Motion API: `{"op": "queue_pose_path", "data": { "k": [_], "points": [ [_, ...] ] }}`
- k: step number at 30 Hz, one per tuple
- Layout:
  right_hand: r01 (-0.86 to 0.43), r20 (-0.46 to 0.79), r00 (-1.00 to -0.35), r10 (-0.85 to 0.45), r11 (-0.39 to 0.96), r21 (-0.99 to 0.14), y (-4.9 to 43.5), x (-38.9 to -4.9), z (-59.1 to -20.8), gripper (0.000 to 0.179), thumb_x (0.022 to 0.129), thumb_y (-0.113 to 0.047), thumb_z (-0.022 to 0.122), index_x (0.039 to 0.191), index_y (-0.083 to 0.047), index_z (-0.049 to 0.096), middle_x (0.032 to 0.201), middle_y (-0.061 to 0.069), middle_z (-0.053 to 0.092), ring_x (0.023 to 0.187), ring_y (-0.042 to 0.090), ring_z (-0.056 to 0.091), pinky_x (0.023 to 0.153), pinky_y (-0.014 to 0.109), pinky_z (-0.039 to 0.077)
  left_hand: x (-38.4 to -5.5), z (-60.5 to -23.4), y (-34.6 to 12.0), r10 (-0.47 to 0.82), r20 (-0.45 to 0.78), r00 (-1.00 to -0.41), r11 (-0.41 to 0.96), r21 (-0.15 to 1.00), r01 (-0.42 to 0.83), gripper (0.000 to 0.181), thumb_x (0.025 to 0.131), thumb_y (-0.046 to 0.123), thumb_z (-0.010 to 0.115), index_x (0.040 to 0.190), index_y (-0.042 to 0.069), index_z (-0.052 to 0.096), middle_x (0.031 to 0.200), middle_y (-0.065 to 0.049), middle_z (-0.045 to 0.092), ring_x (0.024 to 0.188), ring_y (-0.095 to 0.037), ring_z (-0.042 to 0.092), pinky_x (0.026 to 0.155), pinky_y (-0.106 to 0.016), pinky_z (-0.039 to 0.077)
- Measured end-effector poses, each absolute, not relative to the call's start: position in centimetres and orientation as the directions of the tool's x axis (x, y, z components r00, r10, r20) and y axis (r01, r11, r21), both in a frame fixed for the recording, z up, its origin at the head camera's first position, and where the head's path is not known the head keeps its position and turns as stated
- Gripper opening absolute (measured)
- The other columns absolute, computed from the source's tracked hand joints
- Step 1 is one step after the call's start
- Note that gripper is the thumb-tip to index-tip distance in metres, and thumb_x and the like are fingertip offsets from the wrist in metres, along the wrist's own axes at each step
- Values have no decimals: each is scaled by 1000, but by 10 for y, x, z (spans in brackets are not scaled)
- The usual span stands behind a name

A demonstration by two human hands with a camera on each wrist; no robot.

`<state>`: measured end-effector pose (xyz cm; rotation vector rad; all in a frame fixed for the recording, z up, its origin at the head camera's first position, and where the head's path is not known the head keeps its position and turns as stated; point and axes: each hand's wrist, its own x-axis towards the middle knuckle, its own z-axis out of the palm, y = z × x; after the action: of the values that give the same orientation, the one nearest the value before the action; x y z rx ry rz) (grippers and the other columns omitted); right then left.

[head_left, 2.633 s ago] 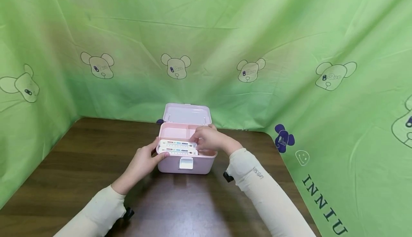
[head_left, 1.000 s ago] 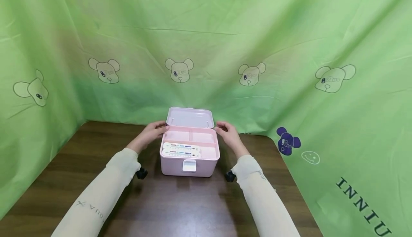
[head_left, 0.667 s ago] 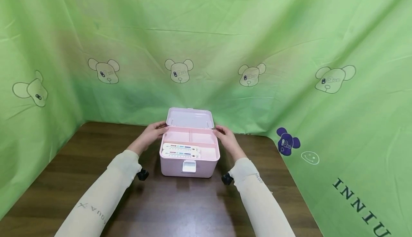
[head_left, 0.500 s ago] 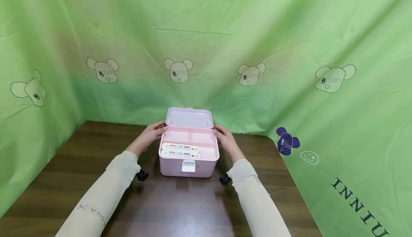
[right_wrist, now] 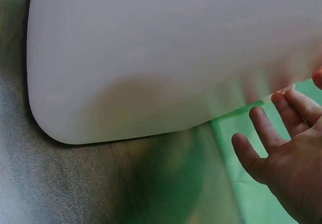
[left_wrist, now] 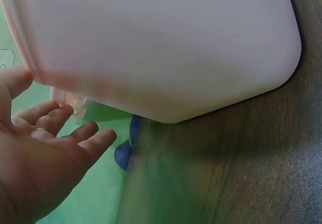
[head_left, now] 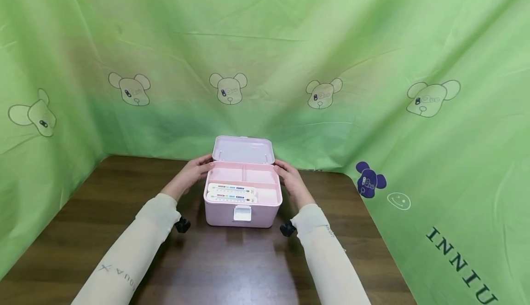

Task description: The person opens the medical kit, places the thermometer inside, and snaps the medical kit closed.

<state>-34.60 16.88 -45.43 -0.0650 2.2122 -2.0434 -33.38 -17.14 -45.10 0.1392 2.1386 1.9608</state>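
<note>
A pink plastic storage box [head_left: 221, 215] stands on the table, its latch [head_left: 242, 213] facing me and its lid [head_left: 243, 150] raised at the back. Inside, two slim white cases [head_left: 232, 198] with coloured print lie side by side at the front left; dividers part off the rear compartments. My left hand [head_left: 188, 177] is at the box's rear left corner. Its thumb touches the rim while the other fingers extend loosely behind, as the left wrist view shows. At the rear right corner my right hand [head_left: 293, 183] mirrors this, fingers spread, thumb mostly cut off in the right wrist view.
The dark wooden table [head_left: 232, 268] extends around the box. A green printed curtain [head_left: 273, 33] hangs close behind the lid and along both sides. Black wrist cameras [head_left: 182, 225] sit under both wrists, near the box's sides.
Earlier my right hand was inside the box and my left held its front left side. Both hands have moved to the rear corners; the right then came in to the rim.
</note>
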Motion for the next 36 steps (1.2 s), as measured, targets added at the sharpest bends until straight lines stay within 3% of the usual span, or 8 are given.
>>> {"op": "queue_pose_path", "data": {
  "k": [11,16,24,31,36],
  "points": [
    [41,-49,-992,-114,70,-997,167,-348,-450,48,106,-15,55,151,-3,48,150,20,51,117,23,60,109,48,45,-334,-446,-172,219,-89,-972,107,992,-66,64,107,19,56,163,8,27,166,-19,28,153,-36,28,125,-50,27],
    [35,-45,-995,-92,102,-994,168,-348,-452,46,105,-14,56,151,-7,51,148,17,54,110,19,63,101,38,51,-334,-448,-170,189,-72,-979,120,992,-49,63,106,19,58,162,9,31,165,-17,32,154,-34,28,125,-52,26],
    [-11,5,-998,-69,81,-997,167,-349,-452,47,103,-8,56,150,-4,50,144,19,55,97,9,63,87,23,53,-336,-450,-167,144,-29,-989,91,996,-16,61,104,14,60,160,9,35,164,-17,36,153,-33,30,124,-50,28],
    [-54,51,-997,-62,37,-998,166,-350,-455,46,102,-2,56,148,-1,51,149,18,54,99,7,62,86,20,53,-335,-452,-166,116,-1,-993,67,998,7,61,103,11,62,159,8,38,162,-17,38,153,-31,32,124,-48,29],
    [-76,73,-996,-43,64,-995,166,-351,-455,47,101,-2,59,147,-3,53,148,16,55,107,13,60,88,21,51,-332,-450,-165,94,7,-996,61,998,13,60,102,11,63,158,9,39,162,-15,39,152,-29,33,123,-48,31]
  ]
}}
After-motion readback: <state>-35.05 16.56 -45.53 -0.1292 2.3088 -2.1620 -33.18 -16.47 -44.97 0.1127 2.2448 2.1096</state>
